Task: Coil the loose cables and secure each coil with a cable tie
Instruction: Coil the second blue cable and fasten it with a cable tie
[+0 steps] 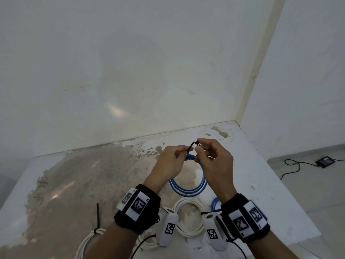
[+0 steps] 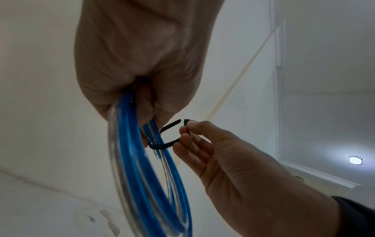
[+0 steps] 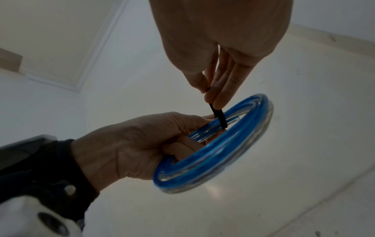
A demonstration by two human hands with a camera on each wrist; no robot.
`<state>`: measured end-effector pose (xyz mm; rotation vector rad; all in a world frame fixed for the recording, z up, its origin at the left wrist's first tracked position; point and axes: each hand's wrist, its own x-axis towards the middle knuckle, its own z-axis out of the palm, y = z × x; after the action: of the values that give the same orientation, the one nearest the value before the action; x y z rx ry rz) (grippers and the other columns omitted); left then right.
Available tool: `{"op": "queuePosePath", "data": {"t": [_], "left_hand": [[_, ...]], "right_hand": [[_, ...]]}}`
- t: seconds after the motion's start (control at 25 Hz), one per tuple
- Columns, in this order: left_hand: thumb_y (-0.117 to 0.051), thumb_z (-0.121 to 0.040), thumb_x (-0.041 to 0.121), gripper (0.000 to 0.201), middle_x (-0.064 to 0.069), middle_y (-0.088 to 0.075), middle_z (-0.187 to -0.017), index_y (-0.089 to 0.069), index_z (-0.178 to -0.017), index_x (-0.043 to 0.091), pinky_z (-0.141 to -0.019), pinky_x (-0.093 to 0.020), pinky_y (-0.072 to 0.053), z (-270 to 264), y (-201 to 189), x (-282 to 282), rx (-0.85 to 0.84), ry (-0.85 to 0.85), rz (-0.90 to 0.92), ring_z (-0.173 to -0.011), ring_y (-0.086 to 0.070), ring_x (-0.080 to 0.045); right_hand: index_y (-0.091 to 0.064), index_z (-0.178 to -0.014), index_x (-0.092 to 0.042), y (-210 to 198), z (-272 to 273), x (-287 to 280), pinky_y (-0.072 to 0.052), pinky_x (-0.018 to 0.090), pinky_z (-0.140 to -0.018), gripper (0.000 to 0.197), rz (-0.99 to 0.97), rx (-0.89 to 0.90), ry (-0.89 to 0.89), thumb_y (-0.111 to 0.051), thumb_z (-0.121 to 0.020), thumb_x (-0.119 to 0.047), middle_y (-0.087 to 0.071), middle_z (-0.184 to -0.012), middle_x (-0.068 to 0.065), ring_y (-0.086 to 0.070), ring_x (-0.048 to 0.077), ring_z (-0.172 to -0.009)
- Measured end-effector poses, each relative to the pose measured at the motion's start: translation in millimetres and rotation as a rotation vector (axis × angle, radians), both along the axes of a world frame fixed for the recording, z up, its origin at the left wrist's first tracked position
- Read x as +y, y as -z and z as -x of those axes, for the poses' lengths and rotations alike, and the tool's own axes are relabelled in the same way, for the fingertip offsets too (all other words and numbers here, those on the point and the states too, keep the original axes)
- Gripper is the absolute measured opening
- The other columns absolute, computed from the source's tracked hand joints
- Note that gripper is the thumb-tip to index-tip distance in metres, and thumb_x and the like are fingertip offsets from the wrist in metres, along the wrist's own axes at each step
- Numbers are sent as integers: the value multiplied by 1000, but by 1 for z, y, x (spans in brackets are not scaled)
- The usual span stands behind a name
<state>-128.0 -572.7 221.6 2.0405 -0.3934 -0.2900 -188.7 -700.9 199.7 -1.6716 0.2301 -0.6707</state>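
Nearest the viewer, at the near edge of the surface [image 1: 280, 202], lie a white cable coil [image 1: 87, 242] bound by a dark tie [image 1: 98, 219] at left, a second white coil [image 1: 188, 217] at centre, and part of a blue coil [image 1: 215, 204] beside the right wrist. Both wrists carry black bands with white marker blocks.

Above the surface, further out, the left hand [image 1: 170, 161] has its fingers curled round one side of a blue cable coil [image 1: 188, 187], which hangs down from the grip toward the surface. The same hand also pinches the tapered end of a black cable tie [image 2: 162, 145] that passes round the bundled strands. The right hand [image 1: 212, 159] pinches the head end of this tie between thumb and forefinger, the other fingers loosely bent. In the left wrist view the tie's tip and head stand just apart, not yet joined.

Beyond the hands the worn, stained surface runs to a pale wall [image 1: 130, 62]. At far right, on the floor [image 1: 317, 193], a black adapter [image 1: 325, 161] lies with its lead.
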Motion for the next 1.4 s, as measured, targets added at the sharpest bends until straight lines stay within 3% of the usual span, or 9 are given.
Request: {"op": "queuePosePath", "data": {"t": [0.48,0.84,1.08,1.24,1.32,1.4], "left_hand": [[-47,-100,16,29,3,-71,-101,-70,-116,25,-60,2,-40,-1,2,-4,-61,24,-78,-92,-64,-8],[-47,-100,17,30,1,-73,-103,-70,-116,25,-67,-10,-45,-5,5,-6,-85,54,-118,-94,-67,-12],[-47,-100,15,30,4,-68,-98,-70,-118,22,-66,5,-37,-3,5,-4,-86,25,-81,-90,-61,-7],[-46,-101,17,31,6,-68,-97,-68,-121,25,-69,5,-36,-2,6,-2,-100,24,-61,-86,-59,-2],[-46,-101,18,31,9,-66,-94,-67,-122,27,-69,2,-37,-2,8,-1,-106,49,-62,-83,-58,5],[-47,-101,19,31,10,-65,-93,-66,-123,29,-72,-1,-36,-2,10,1,-109,75,-61,-83,-56,11]], "right_hand": [[-72,-109,-10,0,0,-4,-62,29,-69,17,17,30,6,-67,-93,-9,-72,-82,0,-71,15,-64],[-72,-109,-10,1,0,-3,-61,26,-69,17,-3,21,20,-67,-93,-8,-72,-82,2,-71,14,-65],[-73,-106,-12,-1,0,-8,-58,20,-64,15,63,76,1,-66,-93,-10,-73,-82,-1,-70,12,-63],[-72,-102,-15,-7,1,-11,-55,14,-60,13,81,115,-32,-67,-92,-10,-72,-78,-4,-70,11,-61],[-72,-100,-16,-9,0,-15,-56,16,-60,12,80,157,-56,-68,-91,-10,-72,-74,-3,-70,10,-58],[-72,-98,-15,-11,-3,-18,-61,25,-62,10,25,200,-84,-68,-91,-10,-72,-70,0,-71,14,-56]]}}
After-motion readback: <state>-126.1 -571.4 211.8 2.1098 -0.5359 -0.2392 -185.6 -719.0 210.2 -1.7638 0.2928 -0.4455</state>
